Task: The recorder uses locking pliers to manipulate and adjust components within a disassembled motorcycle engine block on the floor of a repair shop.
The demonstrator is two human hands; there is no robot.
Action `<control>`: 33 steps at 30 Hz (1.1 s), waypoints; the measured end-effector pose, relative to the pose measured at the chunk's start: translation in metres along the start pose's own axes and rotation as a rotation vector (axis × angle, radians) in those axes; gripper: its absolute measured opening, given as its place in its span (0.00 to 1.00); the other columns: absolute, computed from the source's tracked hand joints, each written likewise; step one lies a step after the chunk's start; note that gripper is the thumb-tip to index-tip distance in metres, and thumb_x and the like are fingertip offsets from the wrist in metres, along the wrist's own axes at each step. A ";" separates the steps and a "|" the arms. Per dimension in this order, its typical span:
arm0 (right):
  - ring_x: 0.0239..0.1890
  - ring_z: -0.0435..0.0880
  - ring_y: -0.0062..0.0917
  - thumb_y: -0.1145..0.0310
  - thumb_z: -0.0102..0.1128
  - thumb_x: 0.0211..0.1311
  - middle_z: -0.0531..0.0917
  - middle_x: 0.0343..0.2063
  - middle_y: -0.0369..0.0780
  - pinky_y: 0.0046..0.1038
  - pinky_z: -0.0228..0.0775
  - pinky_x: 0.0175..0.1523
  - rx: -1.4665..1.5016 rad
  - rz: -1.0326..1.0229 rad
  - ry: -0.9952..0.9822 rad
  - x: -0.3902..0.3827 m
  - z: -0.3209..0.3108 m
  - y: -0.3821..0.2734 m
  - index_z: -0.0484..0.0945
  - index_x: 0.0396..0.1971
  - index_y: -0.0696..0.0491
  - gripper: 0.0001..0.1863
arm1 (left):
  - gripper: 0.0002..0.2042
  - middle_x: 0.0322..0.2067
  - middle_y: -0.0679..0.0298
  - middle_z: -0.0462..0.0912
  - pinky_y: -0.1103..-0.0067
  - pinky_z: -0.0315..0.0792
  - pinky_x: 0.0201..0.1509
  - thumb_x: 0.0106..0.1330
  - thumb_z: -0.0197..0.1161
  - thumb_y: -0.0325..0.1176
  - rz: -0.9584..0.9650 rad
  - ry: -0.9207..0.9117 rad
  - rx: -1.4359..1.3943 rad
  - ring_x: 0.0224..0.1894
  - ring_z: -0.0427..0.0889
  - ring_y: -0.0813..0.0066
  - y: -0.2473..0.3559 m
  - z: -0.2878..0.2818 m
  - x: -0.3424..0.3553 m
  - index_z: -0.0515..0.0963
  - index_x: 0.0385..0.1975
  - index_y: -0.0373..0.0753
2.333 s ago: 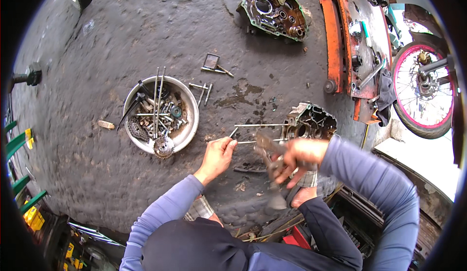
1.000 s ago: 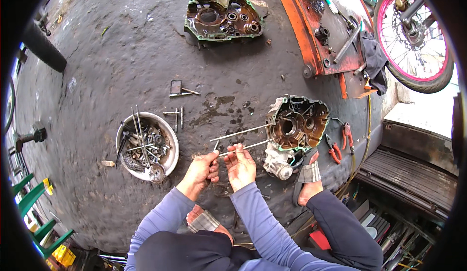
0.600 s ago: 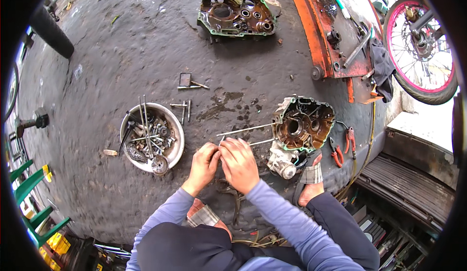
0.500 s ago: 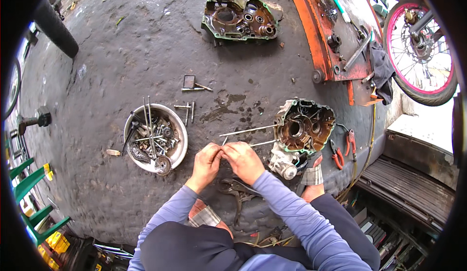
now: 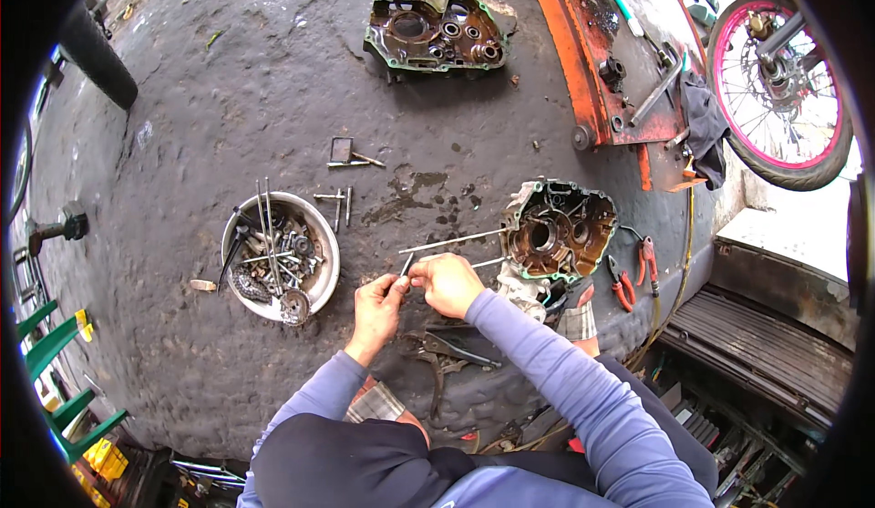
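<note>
Between the fingertips of my left hand (image 5: 375,312) a small, thin metal pin (image 5: 406,264) points up and away from me. My right hand (image 5: 447,286) is closed close beside it, its fingers curled; what they pinch, if anything, is hidden. Just right of and beyond the right hand lies an engine crankcase half (image 5: 556,235) with a green gasket edge, its two long studs (image 5: 451,242) pointing left. On my left, a round metal bowl (image 5: 330,262) contains bolts, a chain, a gear and other small parts.
Another crankcase half (image 5: 437,30) lies at the far side. Several loose bolts (image 5: 339,207) rest beyond the bowl. Red-handled pliers (image 5: 622,291) lie right of the near crankcase. An orange metal stand (image 5: 583,80) with tools and a motorcycle wheel (image 5: 779,89) occupy the far right.
My hands, close together before, have drawn slightly apart, the left one lower and to the left. The pin now shows more plainly at the left fingertips. The whole view has shifted a little.
</note>
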State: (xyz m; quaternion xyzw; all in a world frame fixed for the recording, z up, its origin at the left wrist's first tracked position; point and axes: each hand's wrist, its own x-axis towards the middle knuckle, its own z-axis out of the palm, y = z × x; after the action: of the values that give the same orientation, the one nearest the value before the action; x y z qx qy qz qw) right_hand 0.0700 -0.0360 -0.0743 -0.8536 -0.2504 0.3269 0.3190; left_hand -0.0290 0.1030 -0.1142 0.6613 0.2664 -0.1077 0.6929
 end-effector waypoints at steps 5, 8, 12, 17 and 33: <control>0.38 0.85 0.37 0.66 0.62 0.57 0.86 0.32 0.47 0.35 0.75 0.47 0.117 0.231 -0.335 0.021 -0.013 0.009 0.85 0.38 0.53 0.11 | 0.10 0.17 0.74 0.73 0.87 0.57 0.20 0.69 0.60 0.33 -0.211 -0.013 -0.173 0.18 0.65 0.90 0.013 0.006 -0.003 0.79 0.26 0.37; 0.38 0.86 0.35 0.65 0.64 0.56 0.86 0.33 0.46 0.33 0.75 0.46 0.157 0.280 -0.415 0.028 -0.017 0.010 0.84 0.39 0.55 0.12 | 0.11 0.17 0.73 0.72 0.87 0.56 0.19 0.70 0.60 0.34 -0.278 -0.035 -0.188 0.16 0.64 0.89 0.012 0.004 -0.003 0.78 0.26 0.37; 0.39 0.86 0.34 0.65 0.64 0.57 0.86 0.34 0.46 0.32 0.74 0.46 0.171 0.315 -0.419 0.026 -0.011 0.013 0.84 0.38 0.56 0.12 | 0.11 0.17 0.73 0.72 0.87 0.56 0.18 0.70 0.59 0.34 -0.298 -0.025 -0.239 0.16 0.64 0.89 0.009 0.004 -0.002 0.78 0.26 0.37; 0.40 0.83 0.35 0.70 0.57 0.58 0.84 0.33 0.42 0.38 0.70 0.46 -0.181 -0.006 -0.080 -0.003 0.004 -0.005 0.81 0.38 0.53 0.09 | 0.12 0.17 0.74 0.73 0.86 0.58 0.20 0.70 0.59 0.34 -0.307 -0.009 -0.203 0.18 0.65 0.89 0.017 0.000 -0.001 0.79 0.25 0.36; 0.40 0.83 0.42 0.67 0.57 0.55 0.85 0.32 0.46 0.41 0.73 0.44 -0.028 0.104 -0.129 0.007 -0.004 -0.010 0.84 0.33 0.52 0.10 | 0.16 0.16 0.76 0.71 0.84 0.56 0.20 0.73 0.55 0.34 0.059 0.032 -0.059 0.19 0.63 0.90 -0.012 0.001 0.001 0.75 0.21 0.35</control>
State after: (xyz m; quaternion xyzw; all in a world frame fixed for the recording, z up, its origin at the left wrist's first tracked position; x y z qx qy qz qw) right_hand 0.0755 -0.0263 -0.0682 -0.8470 -0.2302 0.3939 0.2728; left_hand -0.0336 0.1014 -0.1252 0.6497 0.2608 -0.0688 0.7107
